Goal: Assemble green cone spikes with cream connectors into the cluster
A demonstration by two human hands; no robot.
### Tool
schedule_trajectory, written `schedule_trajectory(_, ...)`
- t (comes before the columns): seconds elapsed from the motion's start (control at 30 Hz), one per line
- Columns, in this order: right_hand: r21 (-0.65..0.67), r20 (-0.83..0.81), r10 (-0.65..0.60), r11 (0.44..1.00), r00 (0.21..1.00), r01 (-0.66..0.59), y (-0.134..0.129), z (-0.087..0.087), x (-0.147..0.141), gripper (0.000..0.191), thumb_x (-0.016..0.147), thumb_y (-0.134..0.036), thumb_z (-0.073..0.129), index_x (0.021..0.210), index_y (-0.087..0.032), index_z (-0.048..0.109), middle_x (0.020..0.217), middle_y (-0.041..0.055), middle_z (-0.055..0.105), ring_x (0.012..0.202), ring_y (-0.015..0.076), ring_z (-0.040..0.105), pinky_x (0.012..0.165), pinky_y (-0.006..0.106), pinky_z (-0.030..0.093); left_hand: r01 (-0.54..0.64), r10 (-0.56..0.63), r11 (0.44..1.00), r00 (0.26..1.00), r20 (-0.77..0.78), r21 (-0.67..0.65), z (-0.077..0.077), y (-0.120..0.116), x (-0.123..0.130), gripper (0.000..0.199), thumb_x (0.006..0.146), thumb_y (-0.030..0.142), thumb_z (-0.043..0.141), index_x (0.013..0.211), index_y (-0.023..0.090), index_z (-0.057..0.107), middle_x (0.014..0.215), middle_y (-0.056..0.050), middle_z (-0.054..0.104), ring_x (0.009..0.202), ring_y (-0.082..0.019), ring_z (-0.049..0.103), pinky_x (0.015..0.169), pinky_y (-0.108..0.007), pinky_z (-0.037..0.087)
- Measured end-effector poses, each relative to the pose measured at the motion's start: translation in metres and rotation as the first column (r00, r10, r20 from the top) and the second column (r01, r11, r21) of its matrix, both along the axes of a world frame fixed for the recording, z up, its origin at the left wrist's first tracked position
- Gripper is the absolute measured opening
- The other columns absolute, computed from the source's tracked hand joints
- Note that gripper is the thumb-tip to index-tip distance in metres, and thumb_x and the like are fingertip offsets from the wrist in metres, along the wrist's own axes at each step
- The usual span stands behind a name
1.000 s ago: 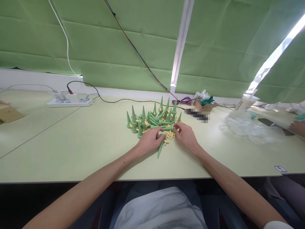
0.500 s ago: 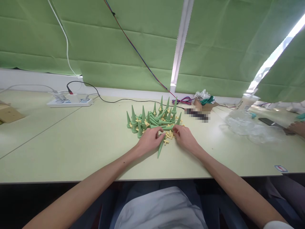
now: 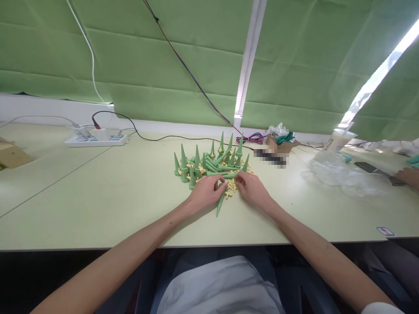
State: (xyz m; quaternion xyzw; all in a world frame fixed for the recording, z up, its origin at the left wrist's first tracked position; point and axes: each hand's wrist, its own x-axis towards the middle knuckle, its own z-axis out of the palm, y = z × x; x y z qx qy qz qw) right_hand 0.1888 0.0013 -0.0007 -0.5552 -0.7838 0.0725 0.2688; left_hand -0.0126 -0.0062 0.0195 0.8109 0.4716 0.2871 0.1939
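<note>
My left hand (image 3: pixel 207 190) is closed on a green cone (image 3: pixel 221 205), whose narrow tip points toward the table's front edge. To its right, my right hand (image 3: pixel 253 188) has its fingers curled together at a small heap of yellow T-shaped pieces (image 3: pixel 231 185). What those fingertips pinch, if anything, is hidden. One yellow T-shaped piece (image 3: pixel 228 195) lies just in front of the heap, beside the held cone. Behind both hands is a cluster of green cones (image 3: pixel 197 158), several upright and others lying down, many with yellow pieces by their bases.
A white power strip (image 3: pixel 98 138) lies at back left, with a cardboard box (image 3: pixel 15 153) at the far left. Toward the right are a plastic cup (image 3: pixel 337 139), clear plastic bags (image 3: pixel 340 172) and a phone (image 3: pixel 368 167). Another person's hand (image 3: pixel 409 175) rests at the right edge.
My right hand has shifted slightly left, closer to my left hand, over the yellow pieces. My left hand and the green cone stay practically where they were.
</note>
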Motion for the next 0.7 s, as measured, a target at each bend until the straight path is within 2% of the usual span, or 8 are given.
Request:
schedule_trajectory(0.2, 0.01, 0.026, 0.049, 0.999, 0.998, -0.049, -0.0016, -0.0009, -0.0011, 0.014, 0.092, -0.013, 0.048, 0.084, -0.018, 0.058, 0.084, 0.0056, 0.064, 0.08, 0.0195, 0.057, 0.072, 0.029, 0.039, 0.017, -0.016, 1.0, 1.0, -0.026, 0.008, -0.0026, 0.0009, -0.0008, 0.026, 0.092, 0.038, 0.048, 0.089, 0.02, 0.066, 0.058, 0.002, 0.058, 0.057, -0.017, 0.054, 0.056, -0.028, 0.033)
schedule_trajectory(0.33, 0.031, -0.013, 0.048, 0.998, 0.999, -0.047, -0.0017, -0.0013, -0.0013, 0.015, 0.092, -0.012, 0.047, 0.082, -0.019, 0.058, 0.082, 0.0052, 0.063, 0.078, 0.0192, 0.057, 0.072, 0.03, 0.04, 0.026, -0.025, 1.0, 0.998, -0.058, 0.017, -0.006, 0.0024, -0.0008, 0.026, 0.092, 0.039, 0.049, 0.092, 0.02, 0.067, 0.06, 0.001, 0.059, 0.059, -0.017, 0.055, 0.055, -0.028, 0.032)
schedule_trajectory(0.5, 0.138, -0.133, 0.038, 0.99, 0.99, -0.019, -0.0021, 0.0033, -0.0022, 0.015, 0.093, -0.014, 0.046, 0.084, -0.019, 0.057, 0.084, 0.0054, 0.062, 0.079, 0.0204, 0.056, 0.073, 0.032, 0.042, 0.039, -0.037, 0.999, 0.997, -0.073, 0.029, -0.0083, 0.0035, -0.0011, 0.024, 0.092, 0.037, 0.049, 0.089, 0.019, 0.065, 0.061, 0.001, 0.059, 0.06, -0.017, 0.055, 0.055, -0.028, 0.032)
schedule_trajectory(0.7, 0.2, -0.312, 0.111, 0.979, 0.944, -0.049, -0.005, 0.0083, -0.0054, 0.014, 0.095, -0.019, 0.046, 0.088, -0.02, 0.058, 0.089, 0.0066, 0.063, 0.082, 0.0203, 0.059, 0.073, 0.032, 0.048, 0.024, -0.024, 0.999, 0.999, -0.024, 0.024, -0.0052, 0.0028, -0.0007, 0.022, 0.092, 0.037, 0.049, 0.087, 0.02, 0.062, 0.058, 0.003, 0.056, 0.056, -0.016, 0.052, 0.055, -0.027, 0.032)
